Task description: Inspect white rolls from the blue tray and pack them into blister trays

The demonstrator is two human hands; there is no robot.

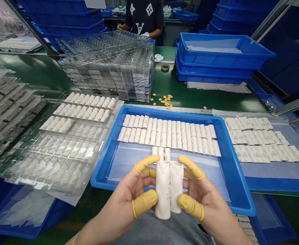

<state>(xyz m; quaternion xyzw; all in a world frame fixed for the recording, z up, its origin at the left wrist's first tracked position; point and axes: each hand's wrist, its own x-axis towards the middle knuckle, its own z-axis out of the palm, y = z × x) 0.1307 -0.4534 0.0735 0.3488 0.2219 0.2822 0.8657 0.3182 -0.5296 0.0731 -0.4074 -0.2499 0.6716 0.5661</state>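
Observation:
Two white curved ceramic-looking pieces stand upright side by side in front of me. My left hand (129, 200) pinches the left white piece (162, 190) between thumb and fingers. My right hand (205, 200) pinches the right white piece (176, 185) the same way. Both hands wear yellow finger cots. The pieces touch each other above the near edge of a blue tray (231, 163). Rows of similar white pieces (170, 134) lie in that tray on a clear sheet.
A clear blister tray (63, 146), partly filled with white pieces, lies at the left. Stacked clear trays (113, 68) stand behind. More white pieces (261, 139) lie at the right. Blue bins (215, 58), small yellow rings (164, 100), and a person in a dark shirt (144, 17) are beyond.

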